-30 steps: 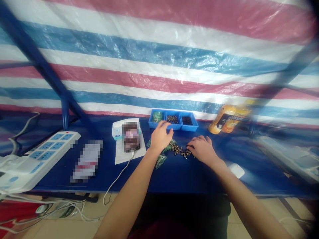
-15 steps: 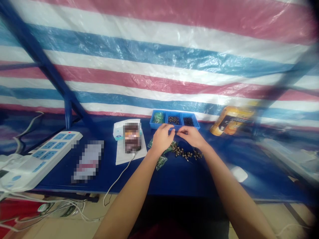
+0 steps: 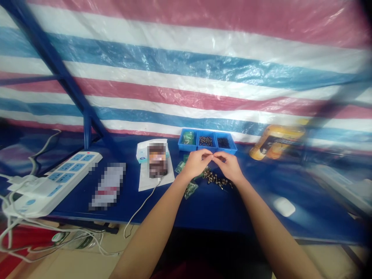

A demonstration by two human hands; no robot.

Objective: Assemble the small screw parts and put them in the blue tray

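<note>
My left hand (image 3: 197,162) and my right hand (image 3: 227,164) meet fingertip to fingertip just in front of a blue three-part bin (image 3: 208,149). Both are pinched closed, and whatever they grip is too small to make out. The bin's left compartment holds green packets (image 3: 188,137), the middle one small metal-and-dark parts (image 3: 206,141), the right one small black parts (image 3: 223,143). Beneath my hands a loose pile of small brassy screw-like pieces (image 3: 213,177) lies on the blue table. Small green clear packets (image 3: 191,190) lie beside the pile, partly hidden by my left hand and wrist.
On the left are a white power strip (image 3: 65,174) with tangled cables and a blurred-out flat item (image 3: 108,186). A phone (image 3: 157,161) on white paper has a cable attached. An orange-labelled bottle (image 3: 276,141) lies at the back right; a white rounded case (image 3: 284,207) sits nearer.
My fingertips have come together from slightly apart; the thin dark piece seen at my right fingertips is now hidden. The whole view has shifted slightly, with the scene sliding right.
</note>
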